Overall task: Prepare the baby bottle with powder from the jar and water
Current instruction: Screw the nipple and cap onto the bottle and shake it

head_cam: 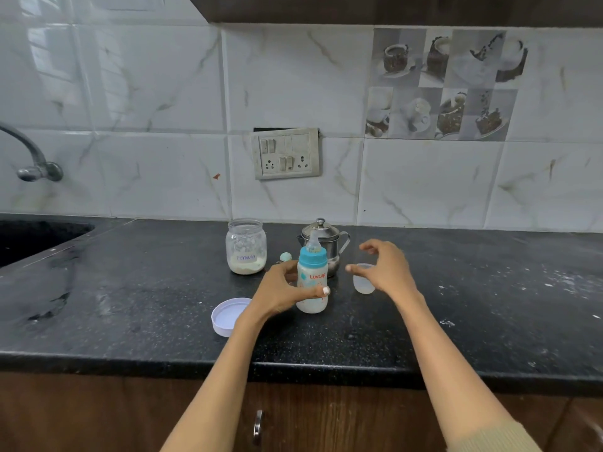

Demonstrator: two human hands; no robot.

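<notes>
The baby bottle (312,282), with its blue collar and teat on and milky liquid inside, stands upright on the black counter (130,288). My left hand (280,290) is wrapped around its body. My right hand (386,267) hovers with fingers spread just above the clear bottle cap (363,283), which lies on the counter to the right. The open glass jar (246,246) holds white powder at the back left. Its white lid (228,316) lies near my left wrist. Behind the bottle stands a steel water pot (326,244).
A small teal-topped item (286,257), perhaps a scoop, sits between jar and bottle. The sink (36,239) and tap (32,158) are at the far left. A switchboard (285,154) is on the tiled wall. White powder specks dot the counter at the right.
</notes>
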